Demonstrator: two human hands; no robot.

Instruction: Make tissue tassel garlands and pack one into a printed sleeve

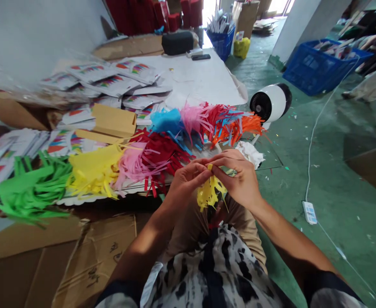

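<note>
Left hand (188,182) and right hand (239,177) pinch the top of a yellow tassel (208,194), held above the lap (188,233) near the bench (201,75). Step looks like twisting that top; next move likely calls for a firm pinch.

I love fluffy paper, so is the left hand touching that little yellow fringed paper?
Touching. The head view shows the left hand with its thumb tip against the narrow top of the yellow fringed paper.
</note>
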